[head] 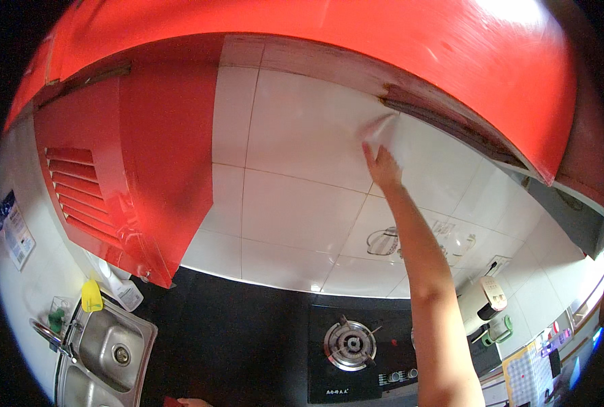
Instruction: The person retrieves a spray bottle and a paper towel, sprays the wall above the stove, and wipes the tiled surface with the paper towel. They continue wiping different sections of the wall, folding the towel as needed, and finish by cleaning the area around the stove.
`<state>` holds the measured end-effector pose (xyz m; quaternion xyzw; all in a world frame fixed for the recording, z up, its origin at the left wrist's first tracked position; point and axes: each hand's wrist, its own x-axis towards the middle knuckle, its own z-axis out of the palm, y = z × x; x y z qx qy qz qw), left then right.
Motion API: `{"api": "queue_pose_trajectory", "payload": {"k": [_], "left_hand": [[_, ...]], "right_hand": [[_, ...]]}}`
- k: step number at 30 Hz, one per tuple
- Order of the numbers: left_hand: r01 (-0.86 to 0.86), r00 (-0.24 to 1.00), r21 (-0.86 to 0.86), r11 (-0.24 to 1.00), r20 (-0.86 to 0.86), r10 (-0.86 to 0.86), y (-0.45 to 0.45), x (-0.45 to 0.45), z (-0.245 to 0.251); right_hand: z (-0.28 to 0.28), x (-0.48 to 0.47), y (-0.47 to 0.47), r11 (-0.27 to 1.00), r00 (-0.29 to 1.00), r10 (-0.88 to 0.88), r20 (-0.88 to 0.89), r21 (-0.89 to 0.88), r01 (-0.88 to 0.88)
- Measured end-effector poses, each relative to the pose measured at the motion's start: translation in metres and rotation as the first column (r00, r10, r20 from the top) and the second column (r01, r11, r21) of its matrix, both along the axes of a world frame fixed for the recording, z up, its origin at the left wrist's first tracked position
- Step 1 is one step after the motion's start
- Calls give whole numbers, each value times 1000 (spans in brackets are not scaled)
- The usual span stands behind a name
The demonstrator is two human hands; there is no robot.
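Observation:
My right arm reaches up to the white tiled wall (pixel 292 198), where my right hand (pixel 386 168) is at the tiles just below the red upper cabinets (pixel 302 20). A blurred pale and pinkish patch shows just above the fingertips; whether it is a thin cloth or a reflection I cannot tell. Only a small part of my left hand (pixel 195 402) shows at the bottom edge, beside a dark red thing (pixel 172 402) that is mostly cut off. Its grip is hidden.
Below the wall lies a black counter (pixel 220 330) with a gas hob (pixel 350 386). At left are a steel sink (pixel 144 336), a faucet (pixel 50 333), a yellow scraper-like item (pixel 92 296) and a white bottle (pixel 127 295). A red louvred cabinet (pixel 164 152) juts out. A cream appliance (pixel 480 305) stands right.

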<state>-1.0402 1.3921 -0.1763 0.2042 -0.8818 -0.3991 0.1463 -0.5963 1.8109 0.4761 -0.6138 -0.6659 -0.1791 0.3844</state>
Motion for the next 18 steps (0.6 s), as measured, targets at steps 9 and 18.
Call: {"api": "queue_pose_trajectory", "payload": {"k": [9,18], "left_hand": [[85,995,-135,987,-44,-92,-4,21,-69],[122,989,18,992,-86,-120,14,25,-56]], "right_hand": [[-25,32,-11,954,997,-81,-1,-290,77],[-21,42,55,931,895,-90,437,356,-81]]}}
